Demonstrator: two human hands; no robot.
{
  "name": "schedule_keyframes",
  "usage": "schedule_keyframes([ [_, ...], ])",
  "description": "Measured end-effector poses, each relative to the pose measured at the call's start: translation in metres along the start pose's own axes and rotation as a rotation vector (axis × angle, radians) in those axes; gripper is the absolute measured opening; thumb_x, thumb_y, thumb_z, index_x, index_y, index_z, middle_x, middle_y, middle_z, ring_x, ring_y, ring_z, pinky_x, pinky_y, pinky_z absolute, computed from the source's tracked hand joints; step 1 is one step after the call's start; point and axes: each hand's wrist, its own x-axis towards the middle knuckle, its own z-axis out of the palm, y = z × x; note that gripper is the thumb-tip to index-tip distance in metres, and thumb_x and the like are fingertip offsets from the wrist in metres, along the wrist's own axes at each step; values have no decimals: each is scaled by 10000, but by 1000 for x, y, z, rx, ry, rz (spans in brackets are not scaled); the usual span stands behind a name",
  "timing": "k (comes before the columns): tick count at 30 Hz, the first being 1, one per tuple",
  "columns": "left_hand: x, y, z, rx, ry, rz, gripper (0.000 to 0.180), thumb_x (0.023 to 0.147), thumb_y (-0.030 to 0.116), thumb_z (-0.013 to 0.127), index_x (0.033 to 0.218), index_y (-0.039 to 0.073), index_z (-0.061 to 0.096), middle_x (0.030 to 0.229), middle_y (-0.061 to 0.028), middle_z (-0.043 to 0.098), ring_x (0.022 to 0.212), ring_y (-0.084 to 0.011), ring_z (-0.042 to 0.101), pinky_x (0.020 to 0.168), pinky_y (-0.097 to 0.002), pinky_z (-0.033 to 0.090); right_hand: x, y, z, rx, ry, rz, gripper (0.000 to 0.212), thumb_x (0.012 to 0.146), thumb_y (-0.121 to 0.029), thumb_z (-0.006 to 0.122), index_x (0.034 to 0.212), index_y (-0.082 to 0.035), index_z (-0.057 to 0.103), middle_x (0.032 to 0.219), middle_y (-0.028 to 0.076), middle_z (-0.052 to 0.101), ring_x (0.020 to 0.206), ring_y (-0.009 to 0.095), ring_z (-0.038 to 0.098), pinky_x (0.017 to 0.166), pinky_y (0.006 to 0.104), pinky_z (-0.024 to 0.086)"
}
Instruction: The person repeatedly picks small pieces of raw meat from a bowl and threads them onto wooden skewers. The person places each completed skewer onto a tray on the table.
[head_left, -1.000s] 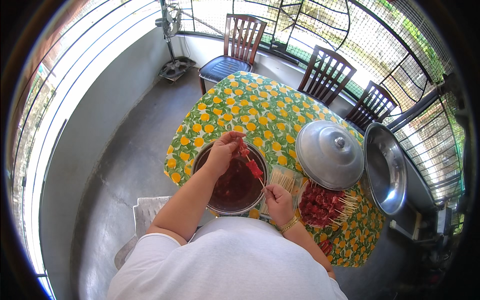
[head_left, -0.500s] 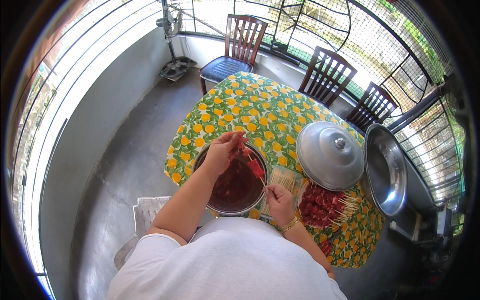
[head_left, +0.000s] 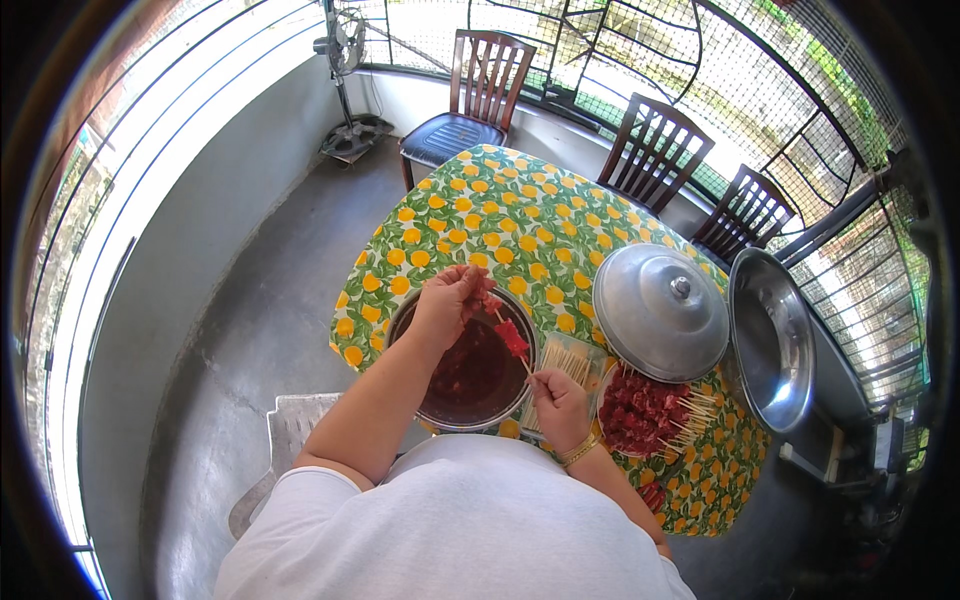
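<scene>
My left hand [head_left: 448, 308] pinches a piece of raw red meat [head_left: 488, 296] at the upper end of a thin bamboo skewer. Closed around the lower end of that skewer [head_left: 529, 366] is my right hand [head_left: 560, 408], with a gold bracelet at the wrist. Another bright red piece [head_left: 513, 338] is threaded midway along the stick. Both hands work over a metal pot [head_left: 452, 426] holding dark red liquid and meat. Right of the pot, a clear tray holds several bare bamboo sticks [head_left: 566, 358]. Beyond my right hand, loaded meat skewers [head_left: 640, 412] are piled on a plate.
A domed metal lid [head_left: 655, 315] leans over the plate's far side. Farther right stands a large steel basin [head_left: 772, 340]. The table has a lemon-patterned cloth [head_left: 500, 215]. Wooden chairs [head_left: 655, 150] line the far side; a fan [head_left: 346, 45] stands far left, a grey seat [head_left: 295, 425] near left.
My left hand has shifted very slightly at the meat on the skewer's upper end. The right hand and everything else stay in place.
</scene>
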Motion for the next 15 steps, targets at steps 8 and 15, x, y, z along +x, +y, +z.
schedule_keyframes([
  [8, 2, -1, 1, 112, 67, -20, 210, 1025, 191, 526, 1043, -4, 602, 884, -89, 674, 709, -171, 661, 688, -326, 599, 1, -2, 0, -69, 23, -53, 59, 922, -56, 630, 921, -4, 658, 735, 113, 629, 641, 177, 604, 608, 286, 478],
  [15, -5, -18, 13, 239, 122, 103, 222, 1045, 193, 485, 1034, 20, 625, 965, -95, 698, 735, -150, 649, 721, -297, 559, 3, 0, 7, -1, 2, -5, 67, 932, -53, 614, 918, -4, 658, 715, 79, 617, 640, 143, 587, 605, 273, 472],
])
